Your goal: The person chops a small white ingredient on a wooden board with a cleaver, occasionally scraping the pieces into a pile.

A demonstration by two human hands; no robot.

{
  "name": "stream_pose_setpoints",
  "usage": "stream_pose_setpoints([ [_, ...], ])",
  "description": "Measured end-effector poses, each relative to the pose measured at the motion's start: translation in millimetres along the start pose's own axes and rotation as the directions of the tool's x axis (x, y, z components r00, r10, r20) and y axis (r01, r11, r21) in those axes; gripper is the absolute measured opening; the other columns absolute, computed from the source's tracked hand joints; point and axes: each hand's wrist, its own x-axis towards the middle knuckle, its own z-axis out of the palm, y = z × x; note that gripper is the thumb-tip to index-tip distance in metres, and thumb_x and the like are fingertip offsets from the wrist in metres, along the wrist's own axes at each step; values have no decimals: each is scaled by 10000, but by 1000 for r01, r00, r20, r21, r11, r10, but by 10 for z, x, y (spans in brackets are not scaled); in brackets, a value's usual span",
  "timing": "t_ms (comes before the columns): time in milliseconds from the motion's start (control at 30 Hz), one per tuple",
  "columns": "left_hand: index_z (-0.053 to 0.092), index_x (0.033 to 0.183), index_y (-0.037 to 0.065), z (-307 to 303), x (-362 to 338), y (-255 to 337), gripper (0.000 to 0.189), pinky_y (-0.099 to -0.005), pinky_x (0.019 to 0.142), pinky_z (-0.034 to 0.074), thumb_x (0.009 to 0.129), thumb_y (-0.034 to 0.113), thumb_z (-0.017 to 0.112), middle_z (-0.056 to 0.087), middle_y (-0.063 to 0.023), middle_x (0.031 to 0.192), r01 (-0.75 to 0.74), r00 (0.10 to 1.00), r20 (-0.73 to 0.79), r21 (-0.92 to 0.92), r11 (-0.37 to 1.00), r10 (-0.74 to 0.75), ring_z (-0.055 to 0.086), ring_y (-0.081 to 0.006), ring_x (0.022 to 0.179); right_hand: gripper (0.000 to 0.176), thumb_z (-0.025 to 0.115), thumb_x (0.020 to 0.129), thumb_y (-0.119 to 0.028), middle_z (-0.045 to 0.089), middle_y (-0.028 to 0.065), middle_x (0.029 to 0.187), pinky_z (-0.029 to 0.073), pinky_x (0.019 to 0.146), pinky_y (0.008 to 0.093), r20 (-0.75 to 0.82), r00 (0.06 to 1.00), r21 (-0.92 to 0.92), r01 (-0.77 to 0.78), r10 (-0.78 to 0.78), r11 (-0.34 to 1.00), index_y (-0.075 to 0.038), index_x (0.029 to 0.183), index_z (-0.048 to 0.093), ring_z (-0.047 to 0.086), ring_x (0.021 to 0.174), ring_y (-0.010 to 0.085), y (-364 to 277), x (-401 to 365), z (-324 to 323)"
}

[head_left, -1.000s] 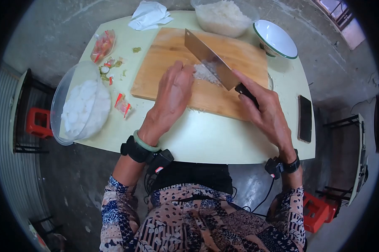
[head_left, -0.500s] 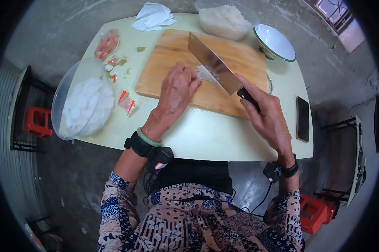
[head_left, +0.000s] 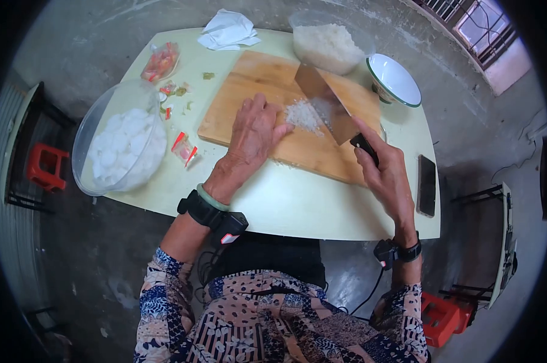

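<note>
Over a wooden board (head_left: 255, 75), right grip (head_left: 388, 172) clasps a cleaver (head_left: 332, 110), left grip (head_left: 251, 130) loosely open.

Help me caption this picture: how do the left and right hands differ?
The right hand grips the knife by its handle; the left hand holds no visible tool, its thumb beside the chopped white pile. The left wrist has a pale green bangle; the right wrist has none. Both wrists wear black straps.

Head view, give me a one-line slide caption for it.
Right hand gripping a cleaver beside finely chopped white pieces on a wooden board, left hand close by.
</note>
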Motion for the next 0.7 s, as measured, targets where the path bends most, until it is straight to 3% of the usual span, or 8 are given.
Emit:
stream_pose_setpoints([
  [33, 664, 1113, -27, 2, 0, -6, 373, -465, 841, 470, 847, 196, 800, 547, -165, 977, 2, 1000, -3, -4, 1000, -2, 543, -356, 931, 548, 564, 961, 11, 682, 290, 1088, 521, 869, 412, -65, 998, 26, 26, -24, 999, -62, 1500, 495, 652, 939, 469, 21, -11, 19],
  [300, 682, 1079, -18, 24, 7, -21, 356, -463, 835, 477, 826, 192, 818, 541, -151, 972, -3, 1000, -22, -22, 1000, 2, 547, -342, 938, 536, 561, 966, 5, 678, 308, 1113, 522, 884, 447, -43, 999, 16, 16, -16, 1000, -44, 1496, 492, 656, 977, 485, -42, -22, 77],
  [500, 677, 1005, 18, 50, 26, -45, 236, -459, 835, 482, 837, 129, 798, 537, -151, 959, -4, 998, -55, -67, 998, 0, 562, -348, 934, 524, 571, 965, 7, 680, 312, 1084, 531, 859, 412, -62, 998, -4, 27, -28, 1000, -38, 1483, 506, 664, 952, 475, -77, -35, 143],
  [567, 650, 941, 26, 62, 6, -25, 184, -460, 827, 482, 838, 95, 786, 531, -153, 950, 4, 998, -57, -75, 997, -8, 566, -352, 930, 522, 571, 964, 13, 682, 308, 1094, 532, 865, 396, -137, 986, 21, 95, -91, 995, -34, 1480, 508, 676, 958, 455, -79, -77, 182],
  [700, 632, 911, 32, 42, 22, -6, 174, -461, 822, 481, 834, 74, 782, 528, -151, 946, 9, 999, -49, -99, 995, -14, 567, -349, 929, 526, 573, 966, 15, 685, 299, 1122, 529, 876, 386, -7, 1000, 3, -6, 6, 1000, -38, 1485, 508, 684, 974, 440, -107, -47, 139],
])
